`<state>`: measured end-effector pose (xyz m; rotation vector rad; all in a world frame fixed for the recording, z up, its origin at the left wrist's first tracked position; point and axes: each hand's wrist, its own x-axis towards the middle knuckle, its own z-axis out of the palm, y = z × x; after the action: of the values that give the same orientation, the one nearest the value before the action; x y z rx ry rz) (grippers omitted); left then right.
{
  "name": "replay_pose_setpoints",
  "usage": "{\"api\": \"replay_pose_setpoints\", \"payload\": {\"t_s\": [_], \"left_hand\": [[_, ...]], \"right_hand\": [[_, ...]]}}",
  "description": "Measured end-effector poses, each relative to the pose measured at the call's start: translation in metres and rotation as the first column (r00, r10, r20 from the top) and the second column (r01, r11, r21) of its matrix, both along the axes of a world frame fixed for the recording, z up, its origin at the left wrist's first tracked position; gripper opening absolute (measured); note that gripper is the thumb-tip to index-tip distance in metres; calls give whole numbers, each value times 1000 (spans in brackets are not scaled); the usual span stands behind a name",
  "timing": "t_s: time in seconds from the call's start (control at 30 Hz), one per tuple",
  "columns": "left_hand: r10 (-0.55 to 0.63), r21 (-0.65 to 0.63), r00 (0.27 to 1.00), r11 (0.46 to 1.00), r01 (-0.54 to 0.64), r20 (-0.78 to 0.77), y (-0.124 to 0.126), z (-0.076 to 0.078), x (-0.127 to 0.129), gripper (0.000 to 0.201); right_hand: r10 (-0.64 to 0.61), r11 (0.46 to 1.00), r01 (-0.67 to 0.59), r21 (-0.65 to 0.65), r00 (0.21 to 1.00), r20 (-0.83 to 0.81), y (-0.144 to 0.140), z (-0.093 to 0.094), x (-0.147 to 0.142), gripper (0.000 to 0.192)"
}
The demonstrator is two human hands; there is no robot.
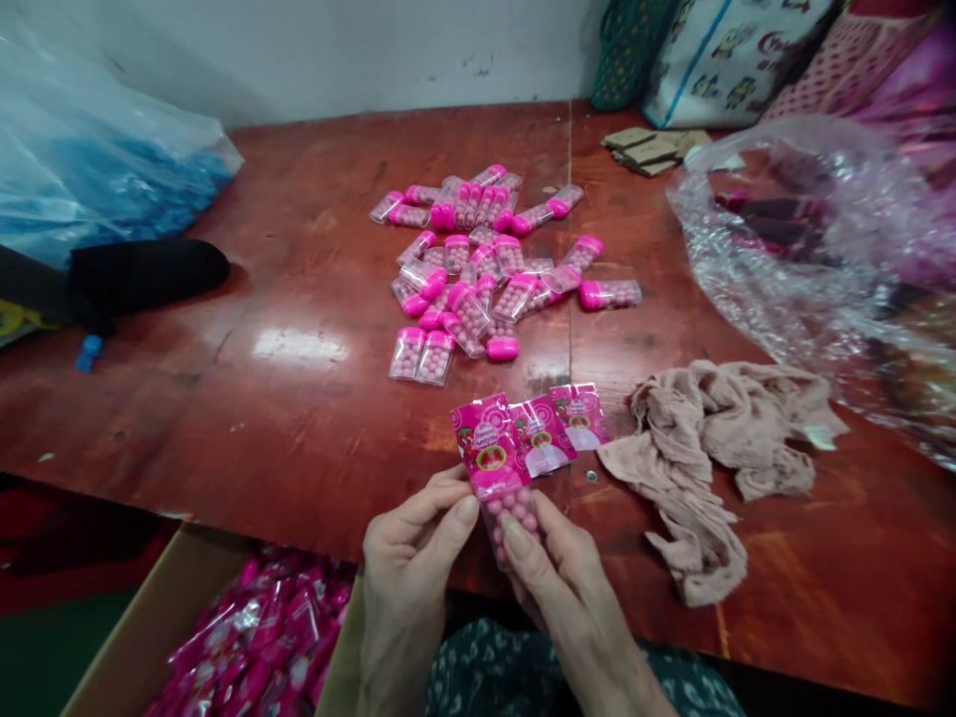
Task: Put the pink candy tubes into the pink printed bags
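Near the table's front edge, my right hand (572, 588) grips a small clear candy box (521, 505) with pink round candies showing inside. A pink printed sleeve (489, 448) covers its upper part. My left hand (418, 548) pinches the lower left edge of that sleeve between thumb and fingers. Just beyond lie two more flat pink sleeves (543, 435), side by side. Farther back is a loose pile of candy boxes (485, 269) with bright pink caps, and a pair of them (422, 356) stands out at its near left.
An open carton (153, 622) below the table at left holds many wrapped pink packs. A crumpled beige cloth (694, 438) and a clear plastic bag (747, 259) lie at right. Cardboard pieces (649, 149), a black object (149, 279) and a bag of blue items (126, 169) sit farther out.
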<state>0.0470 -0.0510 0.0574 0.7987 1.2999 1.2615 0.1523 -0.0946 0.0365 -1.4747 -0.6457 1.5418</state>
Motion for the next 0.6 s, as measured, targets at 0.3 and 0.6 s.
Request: {"api": "replay_pose_setpoints", "payload": {"t_s": [0.3,0.6], "left_hand": [[-8,-97,992,995,21,126,0,1,1,17],[-86,-277,921,939,202,381,2,6,6,22]], "right_hand": [[116,991,-121,63,990,86,-4,-2,-2,35],[194,954,-270,128,886,421,-9,6,-4,28]]}}
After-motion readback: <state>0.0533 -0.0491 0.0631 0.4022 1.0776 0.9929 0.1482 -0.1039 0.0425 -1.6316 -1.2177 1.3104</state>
